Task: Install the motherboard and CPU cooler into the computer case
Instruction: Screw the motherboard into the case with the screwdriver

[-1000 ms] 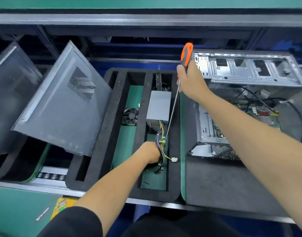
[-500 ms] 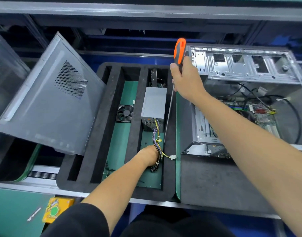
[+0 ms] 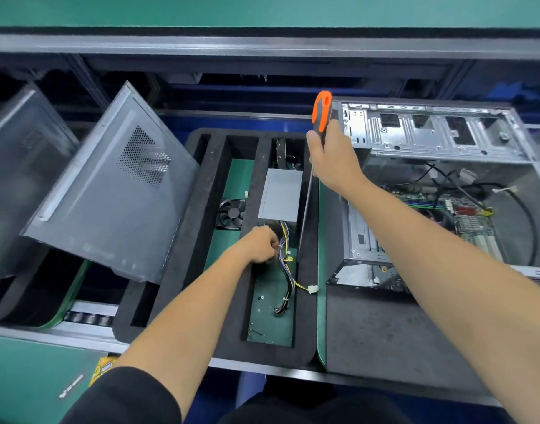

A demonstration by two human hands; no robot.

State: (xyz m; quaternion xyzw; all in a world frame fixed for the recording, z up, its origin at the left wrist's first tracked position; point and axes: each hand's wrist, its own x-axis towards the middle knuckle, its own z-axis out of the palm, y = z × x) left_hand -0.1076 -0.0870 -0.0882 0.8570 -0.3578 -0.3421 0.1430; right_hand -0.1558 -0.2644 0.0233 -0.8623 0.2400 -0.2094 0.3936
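— How's the light?
— Bright and even, coming from overhead. The open computer case (image 3: pixel 440 139) throws back some glare off its bare metal frame, and the grey side panel (image 3: pixel 109 191) has a soft sheen.
— Shadows?
— Soft ones. The recess behind the worktop (image 3: pixel 33 362) is dark.
— Sharpness?
— Crisp in the middle; the cables (image 3: pixel 285 255) read clearly. The left edge smears, and straight rails bow from the wide lens.

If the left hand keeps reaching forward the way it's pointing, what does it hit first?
Most likely the wire bundle, right at the left hand knuckles, then the grey power supply behind it; depth is hard to judge.
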